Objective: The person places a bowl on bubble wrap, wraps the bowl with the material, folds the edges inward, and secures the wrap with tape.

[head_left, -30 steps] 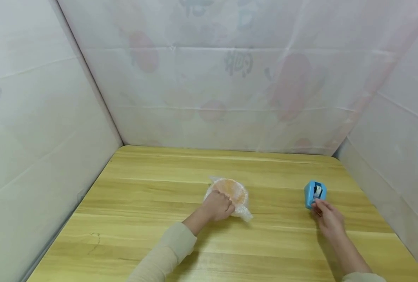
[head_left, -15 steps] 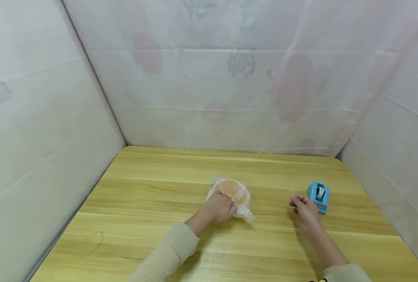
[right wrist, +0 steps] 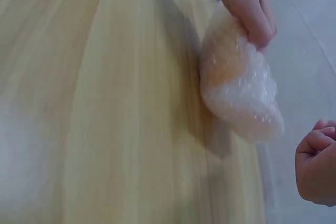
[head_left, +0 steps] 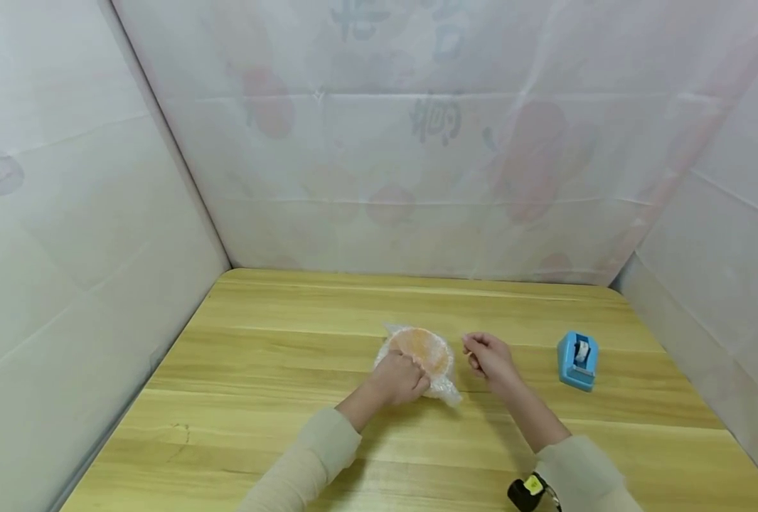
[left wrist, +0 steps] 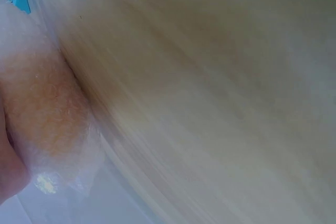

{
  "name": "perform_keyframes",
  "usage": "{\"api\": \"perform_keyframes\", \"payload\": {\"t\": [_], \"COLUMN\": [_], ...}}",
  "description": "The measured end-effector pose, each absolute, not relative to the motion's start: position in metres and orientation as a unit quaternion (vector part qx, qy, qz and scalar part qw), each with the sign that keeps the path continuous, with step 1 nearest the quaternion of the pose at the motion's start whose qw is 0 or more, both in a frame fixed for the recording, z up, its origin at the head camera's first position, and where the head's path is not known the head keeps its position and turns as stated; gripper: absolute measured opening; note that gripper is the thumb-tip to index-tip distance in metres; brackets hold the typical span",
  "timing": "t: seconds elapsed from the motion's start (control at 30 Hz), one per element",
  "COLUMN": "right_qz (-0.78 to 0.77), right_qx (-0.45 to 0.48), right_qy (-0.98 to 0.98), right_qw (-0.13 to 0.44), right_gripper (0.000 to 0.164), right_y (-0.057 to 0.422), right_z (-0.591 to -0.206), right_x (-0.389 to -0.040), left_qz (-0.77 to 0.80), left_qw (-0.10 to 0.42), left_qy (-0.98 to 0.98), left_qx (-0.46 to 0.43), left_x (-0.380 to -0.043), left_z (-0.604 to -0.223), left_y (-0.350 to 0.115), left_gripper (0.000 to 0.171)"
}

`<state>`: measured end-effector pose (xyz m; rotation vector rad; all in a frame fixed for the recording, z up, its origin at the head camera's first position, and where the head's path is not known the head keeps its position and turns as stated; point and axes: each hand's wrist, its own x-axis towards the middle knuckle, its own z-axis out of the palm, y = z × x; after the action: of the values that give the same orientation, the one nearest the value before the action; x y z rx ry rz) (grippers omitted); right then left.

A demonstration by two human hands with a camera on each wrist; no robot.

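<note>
A round orange object in bubble wrap (head_left: 439,355) lies mid-table, its wrap ends sticking out; what kind of object it is, the wrap hides. My left hand (head_left: 399,377) holds the bubble wrap down on top, fingers curled, their tips hidden in the head view. Just right of the bundle, my right hand (head_left: 490,358) is raised with thumb and forefinger together, pinching a small, barely visible strip of clear tape. In the right wrist view the bubble-wrapped bundle (right wrist: 236,82) sits beneath my left hand (right wrist: 247,6), apart from my right hand (right wrist: 317,166).
A blue tape dispenser (head_left: 577,361) stands at the right of the wooden table (head_left: 257,398), its roll visible. Pale printed sheets (head_left: 379,142) enclose the table's back and sides. A black device with a yellow label (head_left: 527,491) is at my right sleeve.
My right hand has left the tape dispenser and moved left, close to the bundle, with the strip of tape. My left hand stays on the bubble wrap.
</note>
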<state>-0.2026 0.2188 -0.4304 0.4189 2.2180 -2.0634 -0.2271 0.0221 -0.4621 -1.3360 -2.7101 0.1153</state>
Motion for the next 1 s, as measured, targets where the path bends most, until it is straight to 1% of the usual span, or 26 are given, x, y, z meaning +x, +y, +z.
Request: {"api": "perform_keyframes", "payload": {"t": [0.13, 0.3, 0.4, 0.47, 0.57, 0.67, 0.77, 0.87, 1.0], "right_qz": [-0.654, -0.615, -0.578, -0.550, -0.522, -0.506, -0.485, -0.455, -0.401], "right_qx": [0.110, 0.079, 0.076, 0.080, 0.087, 0.101, 0.107, 0.101, 0.078], "right_qy": [0.745, 0.777, 0.804, 0.824, 0.841, 0.849, 0.861, 0.880, 0.910], "right_qw": [0.073, 0.110, 0.113, 0.110, 0.112, 0.115, 0.107, 0.093, 0.061], "right_gripper": [0.026, 0.018, 0.012, 0.010, 0.009, 0.011, 0.016, 0.026, 0.040], "right_y": [0.203, 0.184, 0.173, 0.167, 0.158, 0.152, 0.149, 0.146, 0.143], "right_z": [-0.430, -0.433, -0.434, -0.434, -0.433, -0.435, -0.437, -0.438, -0.438], "right_x": [-0.214, -0.224, -0.227, -0.228, -0.228, -0.228, -0.228, -0.229, -0.229], "left_qz": [0.039, 0.027, 0.017, 0.020, 0.032, 0.033, 0.018, 0.016, 0.026], "left_qw": [0.076, 0.070, 0.060, 0.054, 0.055, 0.057, 0.058, 0.064, 0.078], "left_qy": [-0.890, -0.892, -0.897, -0.898, -0.898, -0.897, -0.899, -0.899, -0.898], "left_qx": [-0.447, -0.445, -0.439, -0.436, -0.435, -0.436, -0.434, -0.433, -0.433], "left_x": [-0.227, -0.226, -0.225, -0.224, -0.223, -0.222, -0.221, -0.221, -0.220], "left_z": [-0.464, -0.463, -0.463, -0.462, -0.462, -0.462, -0.463, -0.463, -0.464], "left_y": [0.022, 0.021, 0.021, 0.021, 0.021, 0.021, 0.021, 0.021, 0.020], "left_gripper": [0.041, 0.042, 0.041, 0.044, 0.048, 0.048, 0.044, 0.043, 0.042]}}
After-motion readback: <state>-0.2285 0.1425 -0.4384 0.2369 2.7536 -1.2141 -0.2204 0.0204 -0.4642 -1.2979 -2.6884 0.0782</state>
